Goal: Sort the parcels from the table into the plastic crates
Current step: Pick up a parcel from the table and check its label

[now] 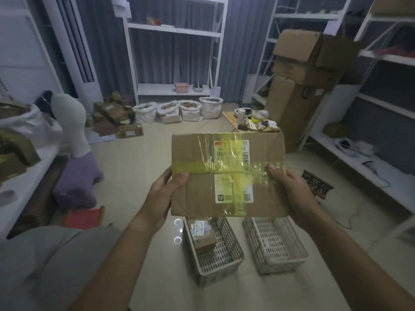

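Two hands on one flat cardboard parcel [228,175], held up at chest height, label face toward cam. Prob held that way to read the labels before picking a crate; tilt keeps barcode + lower sticker readable. Left hand [161,196] gripping left edge, thumb on top face, rest of fingers curled under, not visible. Right hand [292,187] same on right edge, thumb on the yellow tape band. Both firmly holding the parcel, none spare.

Parcel well above floor, roughly over far ends of two plastic crates. Left crate [224,261] already has one small taped box [203,236] in it, leaning on near-left wall. Right crate [275,243] looks empty, maybe two nested, can't confirm. Side by side on floor, close to feet = short drop for sorting, judging.

Worktop [27,176] at left edge, cut off by frame, w/ more brown parcels [13,149] blurred.

Hidden/unclear:
- far ends of both crates behind held parcel
- label text too blurred/glared by tape to read, so target crate unknown
- dark crate [316,182] behind right wrist, partly covered
- parcel underside + thickness not visible
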